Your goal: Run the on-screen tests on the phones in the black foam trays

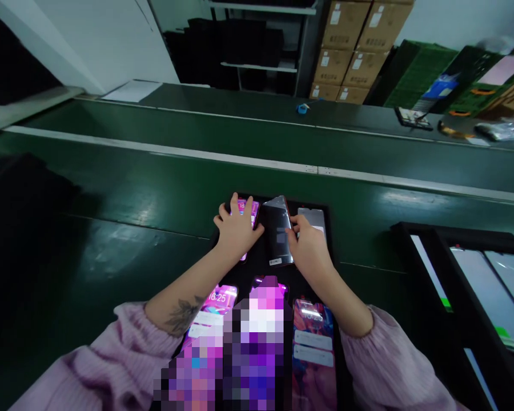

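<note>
My right hand (309, 240) grips the right edge of a dark smartphone (278, 237), which is tilted up with a small white label at its lower end. With fingers spread, my left hand (239, 225) rests over a phone with a lit pink screen (253, 212) and covers much of it. A grey-screened phone (310, 217) lies behind my right hand, partly hidden. All sit in a black tray (329, 206). Closer to me are a phone showing 16:25 (217, 299), a phone with white notification boxes (313, 348) and another phone whose screen is blurred out.
A second black tray (443, 228) at the right holds several phones with pale screens. The green bench (154, 171) is crossed by a light strip. Farther back are cardboard boxes (346, 25), green crates (424, 71), a dark shelf and a small blue item (302, 108).
</note>
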Demonstrator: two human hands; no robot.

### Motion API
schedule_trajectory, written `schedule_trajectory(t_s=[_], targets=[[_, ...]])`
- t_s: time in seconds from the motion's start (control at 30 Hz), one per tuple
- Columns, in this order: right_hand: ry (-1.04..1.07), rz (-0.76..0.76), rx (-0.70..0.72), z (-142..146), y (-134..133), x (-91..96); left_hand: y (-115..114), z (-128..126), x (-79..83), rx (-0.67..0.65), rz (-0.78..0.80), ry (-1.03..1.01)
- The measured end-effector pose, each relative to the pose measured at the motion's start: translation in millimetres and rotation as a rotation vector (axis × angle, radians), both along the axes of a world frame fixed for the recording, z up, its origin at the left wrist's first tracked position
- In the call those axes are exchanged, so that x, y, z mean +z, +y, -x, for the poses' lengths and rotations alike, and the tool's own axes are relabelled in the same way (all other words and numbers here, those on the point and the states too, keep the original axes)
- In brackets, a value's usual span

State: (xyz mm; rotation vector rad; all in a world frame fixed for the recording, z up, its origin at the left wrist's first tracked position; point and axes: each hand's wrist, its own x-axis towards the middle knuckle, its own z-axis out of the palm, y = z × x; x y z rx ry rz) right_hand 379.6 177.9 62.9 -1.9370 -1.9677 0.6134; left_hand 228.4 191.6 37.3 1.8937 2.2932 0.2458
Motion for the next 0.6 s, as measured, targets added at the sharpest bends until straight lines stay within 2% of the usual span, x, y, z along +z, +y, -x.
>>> schedule_trajectory(t_s=[0.17,0.33,0.5,0.6], targets=[[-0.002,-0.033,0.029,-1.7,-2.8,-6.2,-2.5,8.8,2.0,0.002,-0.047,-0.082],[0.055,-0.085,0.139,-2.7,-17.3,-15.6,-7.4,15.9,1.9,-0.004,-0.119,-0.203],[0.071,-0.314,0.200,-16.9,-32.9,-19.1,-16.0,25.5,-0.9,0.031,-0.180,-0.352],[0.081,-0.451,0.262,-25.8,-50.7,-22.6,-42.4,34.6,-7.5,0.046,-0.192,-0.452]])
